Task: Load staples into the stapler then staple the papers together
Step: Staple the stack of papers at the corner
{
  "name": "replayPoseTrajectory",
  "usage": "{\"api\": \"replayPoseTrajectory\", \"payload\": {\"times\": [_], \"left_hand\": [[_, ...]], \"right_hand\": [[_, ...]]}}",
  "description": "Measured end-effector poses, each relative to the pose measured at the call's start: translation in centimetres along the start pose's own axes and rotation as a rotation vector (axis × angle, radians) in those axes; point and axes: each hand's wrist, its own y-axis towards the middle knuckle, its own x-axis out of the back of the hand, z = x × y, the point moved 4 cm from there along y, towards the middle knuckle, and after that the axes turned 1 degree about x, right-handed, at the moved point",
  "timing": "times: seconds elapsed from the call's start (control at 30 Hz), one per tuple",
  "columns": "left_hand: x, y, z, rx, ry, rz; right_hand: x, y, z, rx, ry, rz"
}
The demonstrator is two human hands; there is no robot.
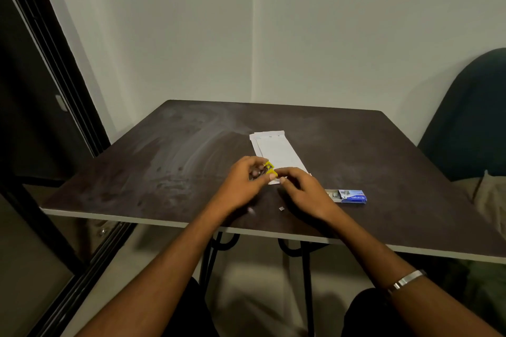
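Note:
A small yellow stapler (269,168) is held just above the dark table (164,150), at the near end of the white papers (276,149). My left hand (243,186) grips it with curled fingers that hide most of its body. My right hand (301,190) meets it from the right, with thumb and fingertips pinched at the stapler's near end; what they pinch is too small to tell. A blue staple box (351,196) lies to the right of my right hand with its tray slid out to the left. A tiny strip of staples (281,209) lies on the table below my hands.
A dark green chair back (471,117) stands at the table's right side. A dark door frame (54,85) runs along the left. White walls meet in a corner behind the table. The table's near edge (137,220) is just below my wrists.

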Motion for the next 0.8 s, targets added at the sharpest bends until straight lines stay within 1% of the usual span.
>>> {"api": "replayPoseTrajectory", "payload": {"times": [0.07, 0.2, 0.3, 0.47, 0.63, 0.73, 0.8], "left_hand": [[-0.2, 0.4, -0.1, 0.078, -0.197, -0.015], [-1.0, 0.8, -0.6, 0.132, -0.618, 0.087], [-1.5, 0.8, -0.8, 0.125, -0.745, 0.158], [-2.5, 0.9, -1.4, 0.142, -0.879, 0.231], [-3.8, 0.4, -2.1, 0.126, -0.971, 0.411], [-4.3, 0.4, -2.2, 0.129, -1.018, 0.519], [-4.6, 0.7, -1.6, 0.118, -0.983, 0.543]], "right_hand": [[-0.1, 0.0, -0.2, -0.056, 0.212, 0.029], [-0.5, 0.5, 0.0, -0.170, 0.728, 0.078], [-0.1, 0.5, 0.2, -0.230, 0.949, 0.089], [0.3, 0.0, 0.3, -0.323, 1.067, 0.187], [-0.2, -0.3, 1.0, -0.283, 1.218, 0.421], [0.0, -0.3, 0.5, -0.270, 1.226, 0.468], [0.1, -0.3, 0.0, -0.275, 1.219, 0.472]]}}
